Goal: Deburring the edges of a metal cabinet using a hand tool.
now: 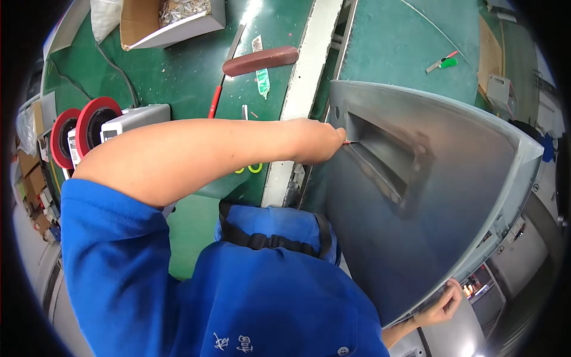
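Grey panelling [410, 256] is apparently being worked along its recess [383, 152], left hand [315, 141] pinching something slim [347, 142], right hand [441, 307] curled, hold unclear, next move needing steadiness.

Green workbench [184, 71], chipped white edge [305, 77], second green worktop [386, 47], light glare [254, 7]

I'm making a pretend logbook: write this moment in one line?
left hand: at rectangular recess of big grey curved panel; right hand: at panel's lower edge; maroon rounded bar: on green tabletop
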Available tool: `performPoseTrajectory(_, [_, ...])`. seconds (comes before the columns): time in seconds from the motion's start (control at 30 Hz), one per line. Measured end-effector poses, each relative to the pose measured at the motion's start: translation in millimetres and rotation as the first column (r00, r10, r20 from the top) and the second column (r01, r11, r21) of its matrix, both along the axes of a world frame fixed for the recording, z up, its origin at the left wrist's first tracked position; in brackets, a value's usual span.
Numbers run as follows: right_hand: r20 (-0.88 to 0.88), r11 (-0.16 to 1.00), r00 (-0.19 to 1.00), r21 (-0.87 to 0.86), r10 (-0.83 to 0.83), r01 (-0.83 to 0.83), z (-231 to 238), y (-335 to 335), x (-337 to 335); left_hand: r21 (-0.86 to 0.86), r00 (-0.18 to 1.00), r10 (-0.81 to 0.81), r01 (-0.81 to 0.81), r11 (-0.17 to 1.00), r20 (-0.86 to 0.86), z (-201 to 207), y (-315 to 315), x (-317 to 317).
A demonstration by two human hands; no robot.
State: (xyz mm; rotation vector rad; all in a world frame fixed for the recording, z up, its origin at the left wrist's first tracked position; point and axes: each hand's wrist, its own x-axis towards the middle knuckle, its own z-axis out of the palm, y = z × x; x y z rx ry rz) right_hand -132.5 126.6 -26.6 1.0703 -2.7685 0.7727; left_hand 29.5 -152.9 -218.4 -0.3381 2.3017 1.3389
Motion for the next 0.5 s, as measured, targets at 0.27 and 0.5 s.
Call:
performPoseTrajectory(0.27, [-0.002,0.999,1.000,-0.034,0.031,-0.031,-1.2,-5.1,-0.1,-0.007,0.999,0.033,-0.033,0.999,0.036,3.6,0.2,-2.1])
performPoseTrajectory(0.5, [0.020,0.995,0.997,-0.069,0.074,-0.073,-0.3,-0.4,0.5,0.009,0.996,0.094,-0.094,0.996,-0.008,3.0,6.6,2.1])
